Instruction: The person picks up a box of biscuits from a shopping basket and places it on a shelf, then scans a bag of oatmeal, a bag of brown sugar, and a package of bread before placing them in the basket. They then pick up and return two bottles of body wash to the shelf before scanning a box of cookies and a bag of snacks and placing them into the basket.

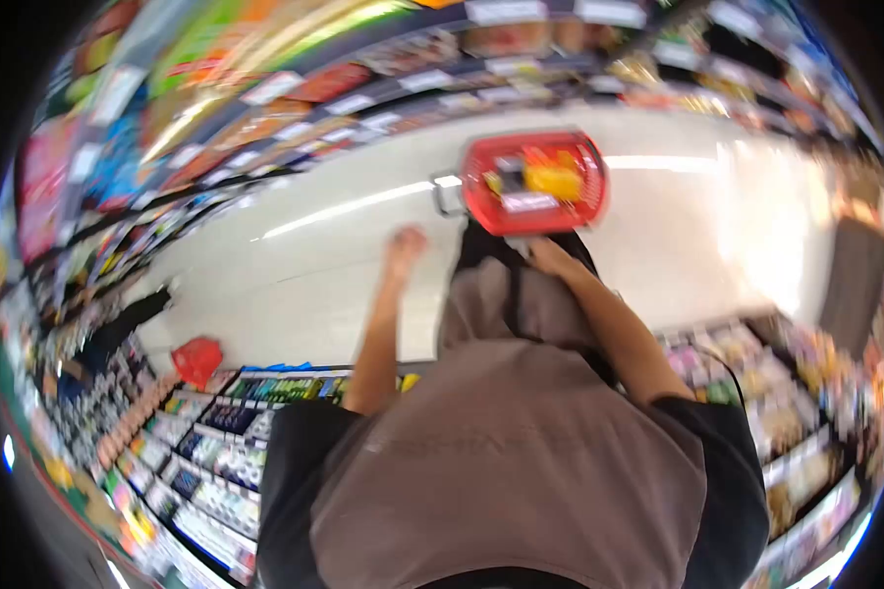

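My left hand (404, 245) hangs out to the left over the pale floor, smeared by motion. Nothing can be made out in it, and its fingers are too blurred to read. My right hand (546, 254) is in front of my waist, close to the near rim of a red shopping basket (482, 218). Its fingers look curled, but what they hold is hidden or too small to name. In the basket lie a yellow package (554, 183) and some dark and white items. A black handle loop (446, 194) sticks out at the basket's left side.
Stocked store shelves (363, 103) curve along the far side of the aisle. More shelves of small goods (228, 447) stand behind me on the left, and others (766, 402) on the right. A red object (196, 361) and a person in dark clothes (118, 329) are at left.
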Tool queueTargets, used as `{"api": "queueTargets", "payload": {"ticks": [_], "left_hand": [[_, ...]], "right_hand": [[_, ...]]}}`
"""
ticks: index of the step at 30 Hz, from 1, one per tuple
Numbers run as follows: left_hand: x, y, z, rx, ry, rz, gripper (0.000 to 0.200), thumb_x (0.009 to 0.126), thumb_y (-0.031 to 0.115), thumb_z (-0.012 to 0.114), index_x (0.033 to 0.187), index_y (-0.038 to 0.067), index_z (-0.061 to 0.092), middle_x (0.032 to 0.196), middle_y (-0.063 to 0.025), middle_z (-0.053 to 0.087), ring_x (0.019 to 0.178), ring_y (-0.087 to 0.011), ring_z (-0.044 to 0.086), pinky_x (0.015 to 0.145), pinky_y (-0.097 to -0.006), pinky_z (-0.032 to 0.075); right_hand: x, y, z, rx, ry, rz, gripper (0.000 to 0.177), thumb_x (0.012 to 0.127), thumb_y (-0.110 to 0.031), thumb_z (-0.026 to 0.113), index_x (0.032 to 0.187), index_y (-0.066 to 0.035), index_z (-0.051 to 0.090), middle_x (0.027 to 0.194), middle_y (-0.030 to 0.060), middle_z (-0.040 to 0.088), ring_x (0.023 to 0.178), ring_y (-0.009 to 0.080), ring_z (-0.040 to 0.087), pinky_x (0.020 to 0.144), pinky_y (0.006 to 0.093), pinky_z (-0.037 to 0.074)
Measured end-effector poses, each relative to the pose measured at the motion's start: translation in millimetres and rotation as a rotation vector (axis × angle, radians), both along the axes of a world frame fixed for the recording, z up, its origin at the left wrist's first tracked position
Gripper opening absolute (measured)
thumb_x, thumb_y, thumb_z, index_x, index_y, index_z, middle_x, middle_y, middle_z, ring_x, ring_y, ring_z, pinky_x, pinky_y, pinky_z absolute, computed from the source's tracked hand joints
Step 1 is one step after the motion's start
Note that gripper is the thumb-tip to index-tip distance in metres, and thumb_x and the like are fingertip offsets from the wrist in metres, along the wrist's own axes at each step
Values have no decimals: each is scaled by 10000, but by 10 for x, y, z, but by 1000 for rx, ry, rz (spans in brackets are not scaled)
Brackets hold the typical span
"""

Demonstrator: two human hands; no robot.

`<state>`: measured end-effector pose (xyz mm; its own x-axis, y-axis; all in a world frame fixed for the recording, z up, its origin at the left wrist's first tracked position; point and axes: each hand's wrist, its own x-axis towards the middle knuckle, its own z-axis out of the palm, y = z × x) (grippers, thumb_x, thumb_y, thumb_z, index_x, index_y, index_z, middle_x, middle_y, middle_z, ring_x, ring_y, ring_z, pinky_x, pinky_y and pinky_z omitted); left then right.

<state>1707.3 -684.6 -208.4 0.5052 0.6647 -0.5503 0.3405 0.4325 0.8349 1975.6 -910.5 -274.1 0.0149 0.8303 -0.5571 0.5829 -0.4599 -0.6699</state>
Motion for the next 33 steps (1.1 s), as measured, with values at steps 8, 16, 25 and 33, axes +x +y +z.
{"api": "queueTargets", "payload": {"ticks": [8,16,25,33], "left_hand": [[-902,-2309,-378,-157,624,-13,351,875,282,492,1124,47,568,926,-146,659,834,-217,639,707,-333,512],[-849,-3146,-935,195,676,-272,348,876,280,492,1112,40,580,931,-139,662,813,-214,643,695,-330,516],[-2205,-2687,-1067,236,713,-240,347,874,281,496,1102,37,589,929,-134,665,797,-209,644,684,-326,518],[-3064,-1413,4,-407,292,632,165,823,150,499,908,42,590,837,-80,647,777,-188,619,702,-327,497]], "right_hand": [[876,194,290,-10,-24,164,260,773,-233,561,858,5,621,825,212,634,822,354,622,732,432,477],[1929,-213,337,-244,-214,112,343,784,-275,548,927,27,621,933,252,626,901,361,617,787,433,482],[23,517,558,-242,-278,164,399,749,-261,547,966,67,615,980,274,616,942,371,606,803,446,476],[-2291,1555,750,-91,-63,448,289,772,-209,537,950,-1,629,953,229,636,914,368,609,796,427,477]]}}
